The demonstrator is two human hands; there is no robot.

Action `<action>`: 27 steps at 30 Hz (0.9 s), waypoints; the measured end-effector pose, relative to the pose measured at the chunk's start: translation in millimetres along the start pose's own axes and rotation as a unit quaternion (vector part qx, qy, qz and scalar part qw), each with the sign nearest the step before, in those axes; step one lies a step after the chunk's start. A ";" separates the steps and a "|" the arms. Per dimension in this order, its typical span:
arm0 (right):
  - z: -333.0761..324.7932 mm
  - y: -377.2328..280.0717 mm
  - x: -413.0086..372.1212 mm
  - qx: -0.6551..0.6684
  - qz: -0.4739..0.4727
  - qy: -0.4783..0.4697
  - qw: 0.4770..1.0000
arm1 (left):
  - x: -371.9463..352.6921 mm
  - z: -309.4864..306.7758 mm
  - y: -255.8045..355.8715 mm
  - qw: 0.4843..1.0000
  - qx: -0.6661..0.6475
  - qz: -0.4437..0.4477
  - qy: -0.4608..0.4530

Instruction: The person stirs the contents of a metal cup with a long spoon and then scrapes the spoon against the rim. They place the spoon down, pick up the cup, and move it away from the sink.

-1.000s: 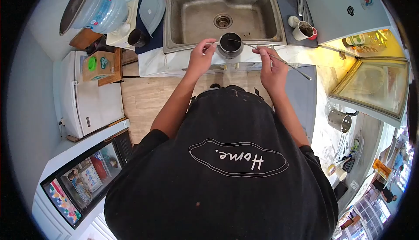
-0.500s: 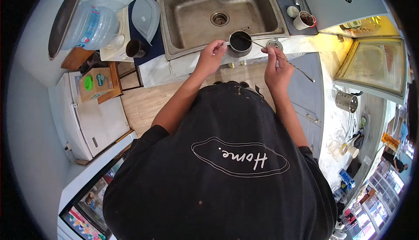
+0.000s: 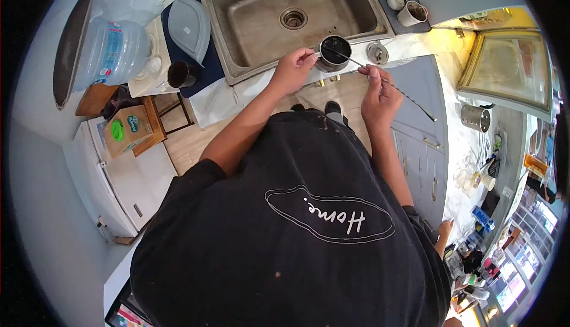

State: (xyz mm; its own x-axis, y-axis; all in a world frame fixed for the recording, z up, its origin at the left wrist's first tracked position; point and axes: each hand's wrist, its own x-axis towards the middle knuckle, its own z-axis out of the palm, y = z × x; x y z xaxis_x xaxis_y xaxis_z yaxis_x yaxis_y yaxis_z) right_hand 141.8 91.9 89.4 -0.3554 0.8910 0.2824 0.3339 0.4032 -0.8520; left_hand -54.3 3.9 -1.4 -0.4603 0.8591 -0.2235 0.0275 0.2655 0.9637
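We noted a kitchen with a steel sink point(image 3: 261, 37) set into a pale marbled counter point(image 3: 215, 98) on the far side. Left of it, a grey lid-like piece point(image 3: 190, 27) and a dark cup point(image 3: 180, 75) lay by a dark blue cloth point(image 3: 196, 83), with a large water bottle point(image 3: 127, 49) farther left. Right of it, a white cup point(image 3: 411, 14) with dark contents stood on a dark mat point(image 3: 417, 28), beside a small white round item point(image 3: 395, 2).

We located the metal cup point(image 3: 333, 54) at the near edge of the counter, just in front of the sink, open end up and dark inside. We could not tell whether its base touched the counter. The left hand point(image 3: 294, 70) was closed at the left side of its rim, thumb and fingers together.

The right hand point(image 3: 381, 94) was clamped on a long twisted metal rod point(image 3: 409, 96), pinched between thumb and fingers. One end reached into the cup; the other slanted out to the near right. A round metal piece point(image 3: 377, 53) lay on the counter, just right of the cup. At the right, we recorded another person's hand point(image 3: 446, 228).
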 end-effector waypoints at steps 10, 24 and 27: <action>7.8 0.0 -8.0 -0.019 0.013 0.033 0.999 | 9.5 -6.6 -2.9 0.998 0.057 0.033 -0.009; 13.5 4.6 -12.5 0.002 0.020 0.047 0.999 | 10.1 -6.9 15.1 0.994 0.099 -0.018 -0.044; 10.5 7.5 -10.4 -0.001 0.026 0.068 0.997 | 13.7 -10.3 16.6 0.991 0.109 -0.030 -0.065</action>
State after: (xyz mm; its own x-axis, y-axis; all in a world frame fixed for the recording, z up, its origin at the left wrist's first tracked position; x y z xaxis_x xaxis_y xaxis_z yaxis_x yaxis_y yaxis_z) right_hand 138.9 83.4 75.5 -0.2168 0.9305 0.2952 0.3499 0.3564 -0.8663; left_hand -69.3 15.6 13.0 -0.3499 0.8839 -0.3102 0.2011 0.3943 0.8967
